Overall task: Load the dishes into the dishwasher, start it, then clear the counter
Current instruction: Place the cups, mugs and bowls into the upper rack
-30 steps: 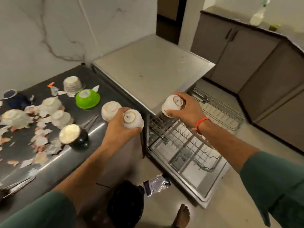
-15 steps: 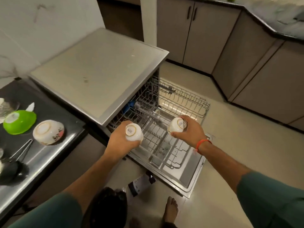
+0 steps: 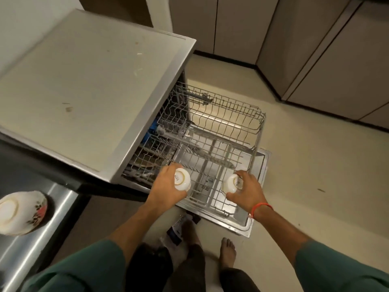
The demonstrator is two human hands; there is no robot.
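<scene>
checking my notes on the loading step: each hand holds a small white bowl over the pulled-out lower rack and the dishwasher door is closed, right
Not quite. The dishwasher door is open, lying flat beneath the pulled-out lower rack, as the head view shows. The rest holds: the left hand grips one small white bowl and the right hand grips the other small white bowl over that rack.

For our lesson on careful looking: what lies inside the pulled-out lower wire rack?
The grey wire lower rack shows only bare tines and the steel door beneath. Its back part, under the grey dishwasher top, is covered; dark shapes there cannot be identified.
</scene>
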